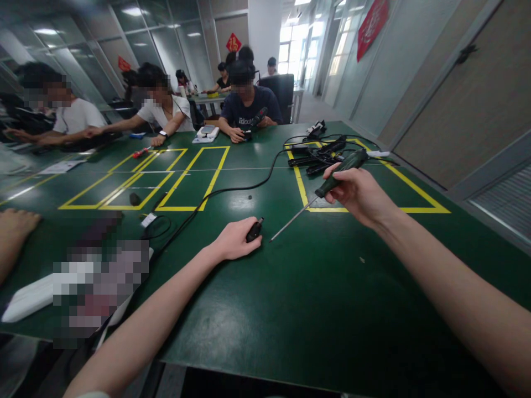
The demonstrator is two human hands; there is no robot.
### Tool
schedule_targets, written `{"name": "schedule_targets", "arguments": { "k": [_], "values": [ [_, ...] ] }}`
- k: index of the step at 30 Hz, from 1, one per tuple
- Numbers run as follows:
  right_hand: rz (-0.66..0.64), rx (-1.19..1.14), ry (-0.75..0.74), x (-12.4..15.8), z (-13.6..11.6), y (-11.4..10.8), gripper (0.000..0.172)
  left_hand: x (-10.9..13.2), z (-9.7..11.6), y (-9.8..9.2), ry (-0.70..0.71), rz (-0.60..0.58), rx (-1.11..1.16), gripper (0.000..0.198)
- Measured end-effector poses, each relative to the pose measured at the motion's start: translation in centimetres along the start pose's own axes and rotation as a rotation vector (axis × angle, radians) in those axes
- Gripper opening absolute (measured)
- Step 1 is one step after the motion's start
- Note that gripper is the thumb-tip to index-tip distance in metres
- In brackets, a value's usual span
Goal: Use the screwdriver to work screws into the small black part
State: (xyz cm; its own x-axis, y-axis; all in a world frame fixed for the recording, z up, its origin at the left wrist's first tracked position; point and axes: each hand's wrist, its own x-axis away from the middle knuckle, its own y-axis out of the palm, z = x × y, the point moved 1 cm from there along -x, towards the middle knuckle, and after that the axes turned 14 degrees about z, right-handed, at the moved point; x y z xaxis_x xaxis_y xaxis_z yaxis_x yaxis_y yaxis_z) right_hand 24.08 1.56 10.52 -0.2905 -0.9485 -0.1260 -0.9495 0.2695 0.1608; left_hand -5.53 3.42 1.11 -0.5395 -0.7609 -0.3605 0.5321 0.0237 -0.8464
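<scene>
My left hand (236, 239) rests on the green table (265, 309) with its fingers closed round a small black object (254, 231) that has a short metal tip. My right hand (357, 190) is raised over the table and grips a screwdriver (341, 172) by its dark green handle. The long metal shaft slants down to the left, and its tip lies just right of the black object, apart from it. Behind my right hand is a heap of black cables and parts (319, 155).
Yellow tape (415, 188) marks boxes on the table. A black cable (236, 189) crosses the middle. At left lie a white object (37, 296), a blurred item (108, 287) and another person's hand (19, 224). A red screwdriver (141, 152) lies farther back, near several seated people.
</scene>
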Motion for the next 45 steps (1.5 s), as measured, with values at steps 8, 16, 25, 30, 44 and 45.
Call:
{"name": "schedule_targets", "arguments": {
  "k": [8,16,25,30,44,45],
  "values": [
    [-0.012,-0.001,-0.042,0.2,0.0,0.4,0.018,-0.1,-0.3,0.4,-0.062,0.127,0.078,0.035],
    [-0.056,0.034,-0.075,0.5,0.3,0.7,0.022,0.0,-0.1,-0.2,-0.067,0.048,0.047,0.026],
    [-0.071,0.043,-0.088,0.7,0.0,0.7,0.021,-0.2,0.0,-0.2,-0.027,0.038,-0.021,0.018],
    [-0.074,0.046,-0.086,0.6,0.0,0.7,0.020,-0.2,0.0,0.0,-0.026,0.033,-0.029,0.013],
    [-0.113,0.156,-0.123,1.1,0.0,0.6,0.044,-0.3,0.3,-0.2,-0.062,0.028,-0.097,0.013],
    [-0.124,0.159,-0.119,1.1,0.0,0.6,0.042,-0.3,0.3,-0.2,-0.065,0.028,-0.100,0.013]
  ]
}}
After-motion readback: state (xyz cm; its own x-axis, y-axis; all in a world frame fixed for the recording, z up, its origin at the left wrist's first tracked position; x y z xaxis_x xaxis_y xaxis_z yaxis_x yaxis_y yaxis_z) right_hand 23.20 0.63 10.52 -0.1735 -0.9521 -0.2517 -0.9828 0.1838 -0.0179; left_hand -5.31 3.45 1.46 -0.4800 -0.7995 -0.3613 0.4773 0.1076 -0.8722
